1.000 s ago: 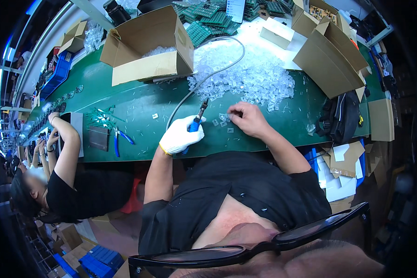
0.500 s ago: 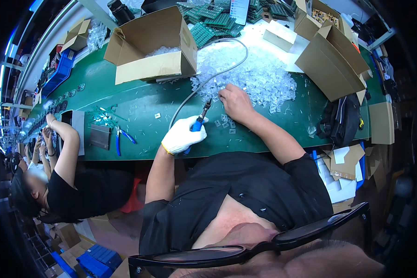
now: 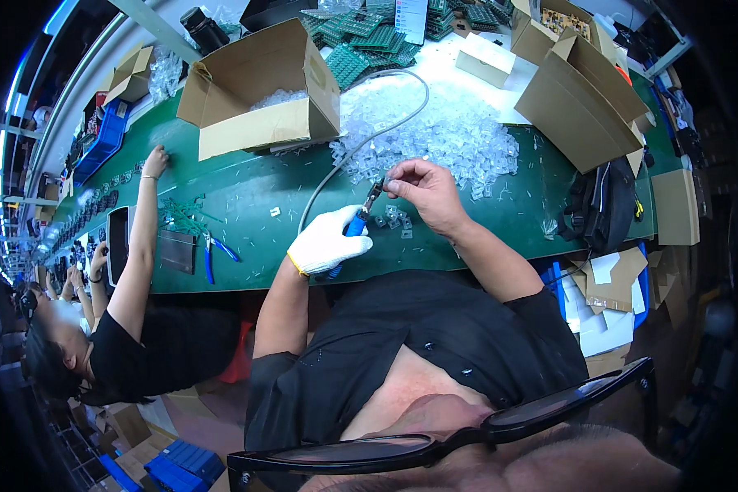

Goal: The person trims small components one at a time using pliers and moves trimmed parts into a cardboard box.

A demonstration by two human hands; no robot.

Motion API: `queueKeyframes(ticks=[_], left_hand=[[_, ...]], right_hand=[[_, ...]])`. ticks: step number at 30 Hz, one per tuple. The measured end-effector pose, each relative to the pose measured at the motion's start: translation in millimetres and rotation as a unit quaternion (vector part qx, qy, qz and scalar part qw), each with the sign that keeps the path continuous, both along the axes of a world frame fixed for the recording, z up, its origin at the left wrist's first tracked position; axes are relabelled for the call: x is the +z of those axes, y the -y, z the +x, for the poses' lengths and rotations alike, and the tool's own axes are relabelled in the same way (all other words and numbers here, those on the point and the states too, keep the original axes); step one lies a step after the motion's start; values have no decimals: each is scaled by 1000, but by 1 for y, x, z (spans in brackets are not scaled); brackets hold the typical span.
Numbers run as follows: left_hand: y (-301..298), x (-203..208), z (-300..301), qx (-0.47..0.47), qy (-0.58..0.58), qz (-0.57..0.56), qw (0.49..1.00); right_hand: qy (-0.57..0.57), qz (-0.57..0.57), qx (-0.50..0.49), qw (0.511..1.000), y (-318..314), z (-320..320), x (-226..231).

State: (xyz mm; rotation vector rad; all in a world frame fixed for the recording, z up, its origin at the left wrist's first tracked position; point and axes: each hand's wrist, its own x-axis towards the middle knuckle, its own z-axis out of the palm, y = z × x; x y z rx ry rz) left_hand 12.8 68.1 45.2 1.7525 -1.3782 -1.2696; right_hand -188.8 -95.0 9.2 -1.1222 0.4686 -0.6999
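Observation:
My left hand (image 3: 328,242), in a white glove, is wrapped round a corded hand tool (image 3: 356,225) with a blue handle and a dark metal front end. Its tip points up toward the fingers of my bare right hand (image 3: 430,197). Those fingers pinch a small clear plastic piece at the tip, mostly hidden by the fingertips. Just beyond lies a large heap of clear plastic pieces (image 3: 455,131). Several loose pieces (image 3: 397,218) rest on the green table below the right hand. A grey cable (image 3: 361,149) loops across the heap toward the tool.
An open cardboard box (image 3: 254,127) stands left of the heap, another carton (image 3: 578,111) right. Green trays (image 3: 369,41) are stacked behind. Blue-handled pliers (image 3: 211,256) lie on the left. A black bag (image 3: 603,209) sits at the right edge. A co-worker's arm (image 3: 145,221) reaches over the table at left.
My right hand has come back from the edge of the heap to the tool's tip, its fingers now pinched there. The co-worker's arm has stretched farther across the table.

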Motion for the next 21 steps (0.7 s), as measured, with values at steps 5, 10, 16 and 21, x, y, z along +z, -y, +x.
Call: queueKeyframes(ticks=[5, 10, 16, 21], left_hand=[[-2, 6, -4, -5, 29, -3, 1000], [-4, 10, -2, -8, 41, 13, 999], [-6, 23, -4, -24, 141, 21, 990], [-5, 8, -4, 36, 57, 46, 997]], right_hand=[[-21, 3, 6, 1000, -2, -2, 2], [-36, -12, 11, 999, -3, -1, 2], [-51, -6, 20, 998, -5, -3, 0], [-79, -3, 23, 997, 4, -7, -14]])
